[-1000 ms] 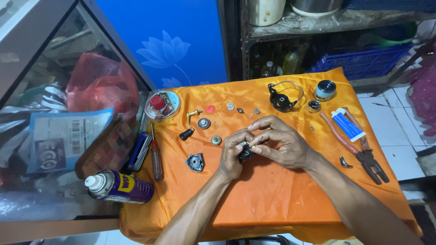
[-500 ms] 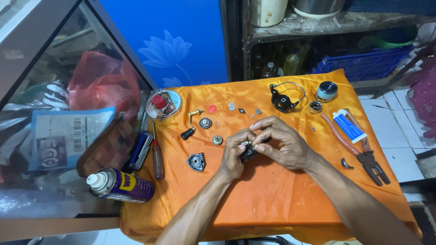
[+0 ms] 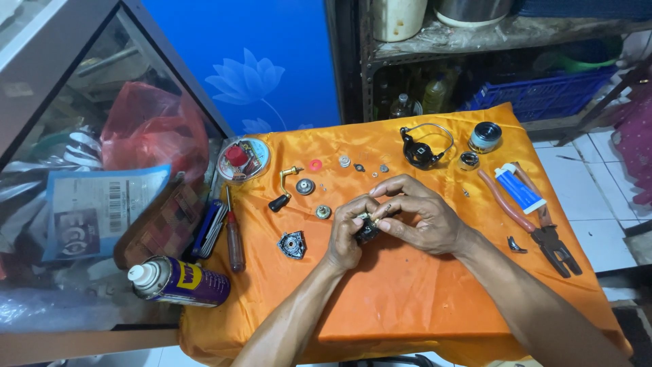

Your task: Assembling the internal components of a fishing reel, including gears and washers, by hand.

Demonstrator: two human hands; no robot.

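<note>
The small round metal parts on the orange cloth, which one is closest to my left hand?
The gear-like round part, just left of your left hand. The other round part lies farther up, beside the crank handle.

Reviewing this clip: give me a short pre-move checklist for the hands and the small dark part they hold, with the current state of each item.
1. Both hands on the part: ok. Left hand and right hand meet around the small dark part.
2. Part held above the orange cloth, not resting on it: cannot tell.
3. Fingertips clear of any gap in the part: cannot tell, fingers hide it.
4. Loose small parts kept apart: ok. Gear, washer and dark side plate lie separate on the cloth.
5. Tools within reach: ok. Pliers lie to the right, screwdriver to the left.
</note>
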